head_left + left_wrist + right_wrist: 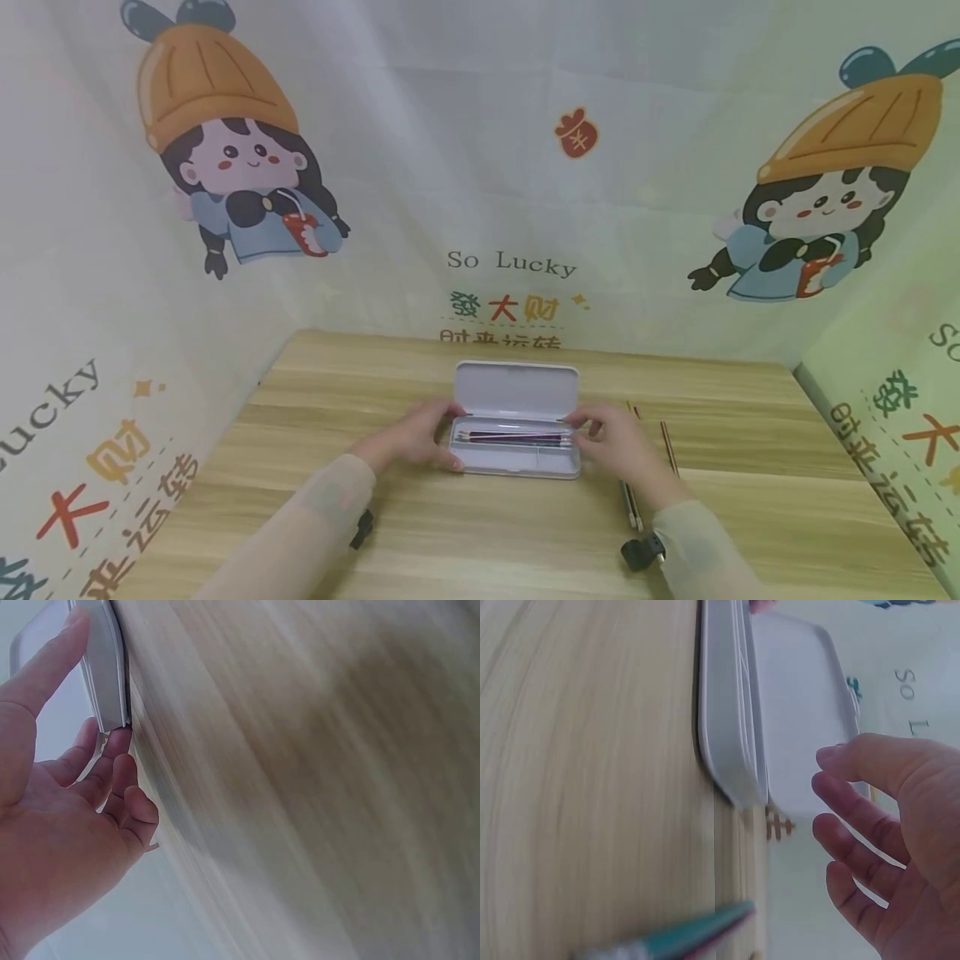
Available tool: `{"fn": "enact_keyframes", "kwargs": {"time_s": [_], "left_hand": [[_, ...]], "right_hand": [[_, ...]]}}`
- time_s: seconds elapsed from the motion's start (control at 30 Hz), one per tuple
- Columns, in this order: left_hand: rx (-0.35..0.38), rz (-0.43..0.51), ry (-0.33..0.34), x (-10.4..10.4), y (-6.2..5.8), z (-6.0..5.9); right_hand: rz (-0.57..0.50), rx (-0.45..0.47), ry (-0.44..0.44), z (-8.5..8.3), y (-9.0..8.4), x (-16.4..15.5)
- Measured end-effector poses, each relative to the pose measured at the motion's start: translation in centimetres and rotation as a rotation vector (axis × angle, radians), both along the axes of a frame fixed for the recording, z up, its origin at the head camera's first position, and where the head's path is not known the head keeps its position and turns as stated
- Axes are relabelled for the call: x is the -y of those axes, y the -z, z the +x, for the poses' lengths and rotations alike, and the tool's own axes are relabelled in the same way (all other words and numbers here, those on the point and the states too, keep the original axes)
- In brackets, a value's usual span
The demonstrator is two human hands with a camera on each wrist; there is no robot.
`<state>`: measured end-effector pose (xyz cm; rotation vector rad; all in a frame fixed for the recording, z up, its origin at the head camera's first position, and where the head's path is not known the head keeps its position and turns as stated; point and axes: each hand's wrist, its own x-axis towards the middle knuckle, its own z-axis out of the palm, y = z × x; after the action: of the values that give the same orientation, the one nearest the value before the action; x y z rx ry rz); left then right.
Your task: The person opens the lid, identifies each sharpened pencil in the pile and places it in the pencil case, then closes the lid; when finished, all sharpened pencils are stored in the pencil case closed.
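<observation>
A white pencil case (491,460) lies on the table with its lid (517,390) raised at the back. Several pencils (513,438) lie lengthwise in its rear compartment. My left hand (416,433) holds the case's left end, thumb at the front corner and fingers at the back one. In the left wrist view, the thumb of that hand (67,802) rests along the edge of the case (109,667). By the right end hovers my right hand (622,446), its fingers loosely bent. The right wrist view shows nothing between those fingers (855,840).
More pencils (632,507) lie on the wooden table right of the case, partly under my right forearm. A brown pencil (669,446) lies further right. Printed cloth (390,192) walls the table at the back and sides.
</observation>
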<state>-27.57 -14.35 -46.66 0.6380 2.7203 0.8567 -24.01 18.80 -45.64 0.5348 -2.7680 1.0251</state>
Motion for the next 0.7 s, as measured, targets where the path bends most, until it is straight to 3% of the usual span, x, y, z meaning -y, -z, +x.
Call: {"fn": "enact_keyframes", "kwargs": {"time_s": [0.27,0.7], "left_hand": [[0.002,0.004,-0.013,0.0,-0.1,0.1],[-0.001,-0.014,0.000,-0.2,-0.2,0.2]], "right_hand": [[0.033,-0.043,0.070,0.7,0.2,-2.9],[0.123,0.069,0.107,1.0,1.5,-4.9]]}}
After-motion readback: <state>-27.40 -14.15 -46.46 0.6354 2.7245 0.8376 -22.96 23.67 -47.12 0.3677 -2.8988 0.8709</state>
